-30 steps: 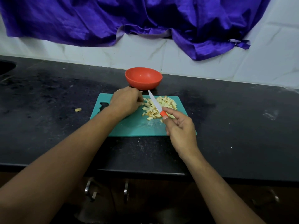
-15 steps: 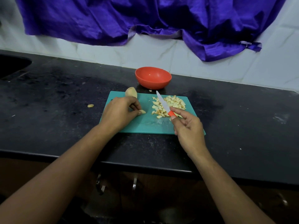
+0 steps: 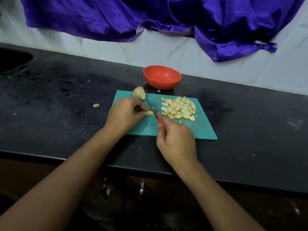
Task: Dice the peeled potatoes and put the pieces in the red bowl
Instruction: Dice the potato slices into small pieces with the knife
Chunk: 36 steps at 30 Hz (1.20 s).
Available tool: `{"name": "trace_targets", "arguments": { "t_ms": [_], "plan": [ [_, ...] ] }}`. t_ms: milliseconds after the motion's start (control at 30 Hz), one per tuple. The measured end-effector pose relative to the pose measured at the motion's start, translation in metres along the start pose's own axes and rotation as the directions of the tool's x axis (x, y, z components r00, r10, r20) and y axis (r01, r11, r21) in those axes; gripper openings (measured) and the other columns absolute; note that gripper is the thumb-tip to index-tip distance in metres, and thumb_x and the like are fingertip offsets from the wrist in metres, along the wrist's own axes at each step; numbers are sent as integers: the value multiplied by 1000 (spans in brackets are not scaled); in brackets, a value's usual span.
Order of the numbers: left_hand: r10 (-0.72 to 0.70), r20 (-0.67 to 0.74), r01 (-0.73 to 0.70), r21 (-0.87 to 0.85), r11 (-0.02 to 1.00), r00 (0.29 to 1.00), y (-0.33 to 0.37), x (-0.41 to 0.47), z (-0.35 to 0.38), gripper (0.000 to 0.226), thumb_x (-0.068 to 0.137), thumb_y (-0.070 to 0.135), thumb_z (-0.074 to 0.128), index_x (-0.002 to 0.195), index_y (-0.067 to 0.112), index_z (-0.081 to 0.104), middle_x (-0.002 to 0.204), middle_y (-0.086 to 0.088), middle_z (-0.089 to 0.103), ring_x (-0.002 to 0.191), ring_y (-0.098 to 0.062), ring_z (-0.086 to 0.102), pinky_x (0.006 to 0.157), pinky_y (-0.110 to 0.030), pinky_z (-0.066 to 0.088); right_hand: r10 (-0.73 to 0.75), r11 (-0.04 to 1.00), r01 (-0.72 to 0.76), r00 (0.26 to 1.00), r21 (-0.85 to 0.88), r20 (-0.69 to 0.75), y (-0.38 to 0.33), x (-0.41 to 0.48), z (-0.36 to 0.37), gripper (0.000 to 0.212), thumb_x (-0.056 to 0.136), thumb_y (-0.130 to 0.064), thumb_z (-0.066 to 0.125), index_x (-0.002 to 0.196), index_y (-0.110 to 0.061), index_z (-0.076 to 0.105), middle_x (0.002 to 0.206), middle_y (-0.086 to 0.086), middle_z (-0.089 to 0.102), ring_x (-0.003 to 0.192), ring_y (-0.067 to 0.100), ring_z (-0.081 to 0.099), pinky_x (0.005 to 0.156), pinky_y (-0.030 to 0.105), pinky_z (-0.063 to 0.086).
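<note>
A big purple cloth [image 3: 116, 17] hangs in folds at 12 o'clock, and one corner droops low toward 1 o'clock. Behind it is a white tile wall [image 3: 166, 49]. A long black counter [image 3: 58, 97] runs from 9 o'clock to 3 o'clock, with a dusty white smudge [image 3: 292, 125] at 3 o'clock. A dark sink [image 3: 11, 59] is cut into it at 10 o'clock. At 6 o'clock, under the counter's edge, two shiny metal handles [image 3: 141, 187] sit on a brown cupboard [image 3: 166, 185].
</note>
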<state>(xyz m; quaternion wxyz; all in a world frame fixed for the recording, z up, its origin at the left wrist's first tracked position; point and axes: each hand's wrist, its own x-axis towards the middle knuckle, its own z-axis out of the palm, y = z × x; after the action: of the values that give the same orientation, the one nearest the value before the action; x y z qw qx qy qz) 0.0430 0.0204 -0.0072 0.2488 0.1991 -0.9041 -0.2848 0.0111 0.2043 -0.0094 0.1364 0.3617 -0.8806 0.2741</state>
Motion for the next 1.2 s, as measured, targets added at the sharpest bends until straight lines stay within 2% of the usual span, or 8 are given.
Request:
{"name": "trace_targets", "arguments": {
  "t_ms": [133,267,467,600,733,800,933,1200],
  "plan": [
    [4,0,-4,-7,1000,1000,1,0,0,5,84,31,83,85,32,78,79,19,72,77,0,66,74,-26,54,-15,997,17,1000,-79,23,-1,-1,1,44,102,-30,47,146,-31,55,78,-6,68,62,13,59,60,34,52],
    [2,2,-2,-11,1000,1000,2,-2,-2,6,83,32,83,83,34,78,70,26,64,72,6,62,66,-14,43,-11,985,25,997,-169,83,-5,1,0,45,102,-29,46,146,-32,55,81,-5,68,68,15,61,63,35,53],
    [-9,6,9,0,1000,1000,4,-4,-3,7,86,34,81,92,32,80,86,17,75,81,-1,66,79,-26,54,-1,1000,-1,998,-31,-57,-4,-5,-1,41,102,-29,51,142,-30,60,71,-8,65,57,10,55,55,33,50],
    [3,-13,-3,14,1000,1000,4,-4,-3,7,86,30,81,93,31,81,88,15,76,83,-4,69,82,-30,56,-52,994,51,999,-95,-9,-4,-5,1,42,101,-29,50,142,-29,60,72,-7,65,58,11,55,53,29,41],
    [-10,-15,10,-3,1000,1000,5,-4,-3,6,86,29,81,91,33,80,87,17,76,83,-2,68,81,-29,57,-51,975,69,994,-211,92,-5,-2,1,44,102,-29,47,144,-32,56,74,-7,64,61,12,55,55,30,42],
    [-13,-16,13,-9,1000,1000,5,-5,-3,6,85,29,81,89,33,80,85,18,75,82,-1,68,81,-28,56,-33,983,47,996,-178,81,-6,-3,0,43,102,-29,47,144,-32,57,74,-7,65,61,12,56,56,31,45],
    [-12,-12,12,-19,1000,1000,5,-5,-4,6,84,27,83,86,30,79,79,18,72,79,1,67,80,-25,55,-9,999,7,999,-50,-42,-5,-7,-1,41,101,-28,51,141,-31,60,65,-9,61,54,9,53,52,32,48],
    [-25,-14,25,-22,999,1000,5,-3,-4,8,83,25,83,82,30,78,74,19,70,74,3,65,71,-15,47,-66,991,69,997,-116,27,-6,-5,-1,43,100,-27,51,142,-29,59,68,-8,63,56,11,55,52,31,47]
  ]
}}
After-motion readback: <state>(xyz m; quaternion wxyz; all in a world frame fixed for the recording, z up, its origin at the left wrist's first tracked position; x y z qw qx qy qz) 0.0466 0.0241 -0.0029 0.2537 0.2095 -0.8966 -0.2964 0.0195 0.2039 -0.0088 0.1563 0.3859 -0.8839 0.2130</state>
